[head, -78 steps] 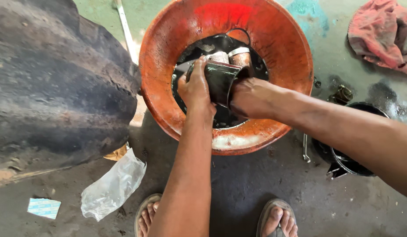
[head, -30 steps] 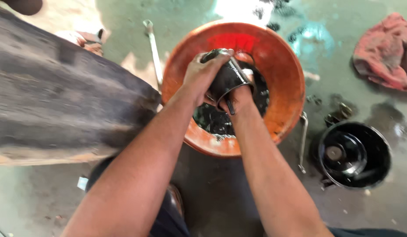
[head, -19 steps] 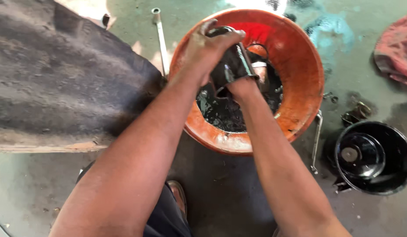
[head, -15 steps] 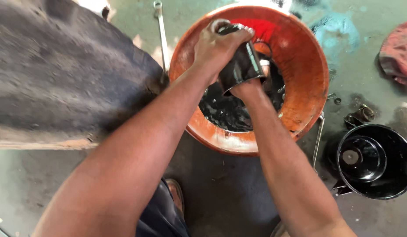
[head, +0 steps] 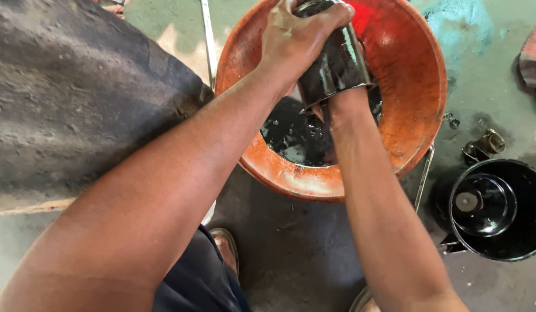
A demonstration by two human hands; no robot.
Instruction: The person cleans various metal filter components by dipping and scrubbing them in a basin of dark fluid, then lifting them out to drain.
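Your left hand (head: 297, 40) is clamped over the top of a dark, wet metal cylinder (head: 336, 63), holding it tilted above the orange basin (head: 418, 110) so drips likely fall back into the black liquid (head: 294, 136). Your right hand (head: 344, 104) grips it from below, mostly hidden, steadying the weight. A black round housing (head: 493, 208) sits on the floor just right of the basin, and a big tyre (head: 77, 98) lies to its left.
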